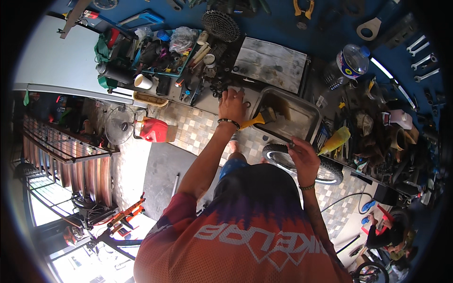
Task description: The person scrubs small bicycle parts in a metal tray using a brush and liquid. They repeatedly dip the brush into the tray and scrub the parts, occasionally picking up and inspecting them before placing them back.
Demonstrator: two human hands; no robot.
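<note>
Item: yellow-handled bristle brush (262,117), centre frame, lying across the grey metal wash tray (309,112). Your left hand (232,104) rests fingers-down on small black parts on the bench (207,96); your right hand (303,155) pinches the tray's near rim. Steady the tray.

Dull grey metal on the tray (309,113), its inside stained and greasy-looking. The paintbrush (265,117) shows a glossy yellow plastic handle and coarse dark bristles. Under the tray's near edge, a tyre (325,170) of matt black knobbly rubber. Far right, bare steel spanners (421,59) gleam on the matt blue board. A clear plastic bottle (351,60) shines beside them. On the left, a glossy red plastic can (153,129). The shirt (236,245) near the lens is smooth printed cloth. Floor tiles (198,127) look matt and gritty.
</note>
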